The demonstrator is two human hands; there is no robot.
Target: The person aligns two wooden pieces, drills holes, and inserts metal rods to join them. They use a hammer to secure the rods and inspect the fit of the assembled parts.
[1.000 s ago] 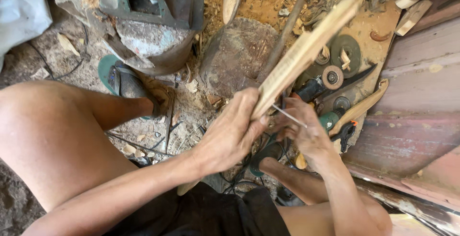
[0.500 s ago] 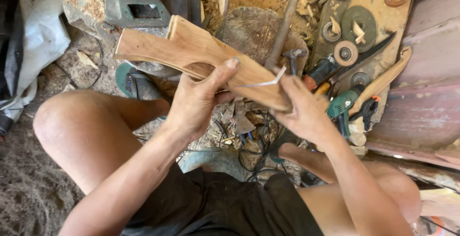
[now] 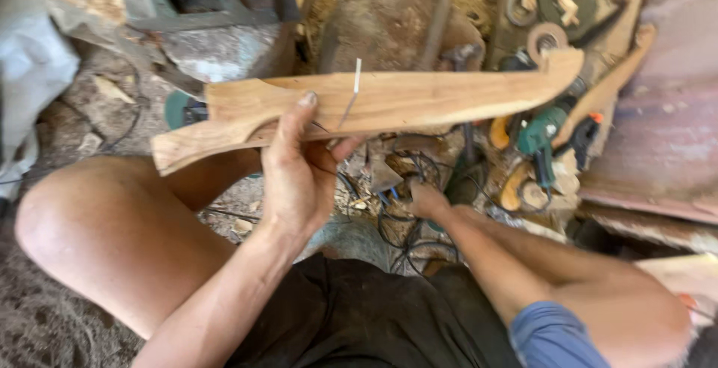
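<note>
Head view: our left hand grips the long carved tan wooden plank lying crosswise; right hand hangs below, grip unclear.

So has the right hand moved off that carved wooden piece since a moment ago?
Yes. The right hand has dropped off the wooden piece, down toward the tangled cables; the left hand alone holds it.

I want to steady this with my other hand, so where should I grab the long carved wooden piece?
Grip the carved wooden piece on its free right stretch, near the upturned hooked end, coming up from below. The left hand already holds the narrow left part from underneath, and the piece lies level, so the right hand would likely balance it there.
</note>
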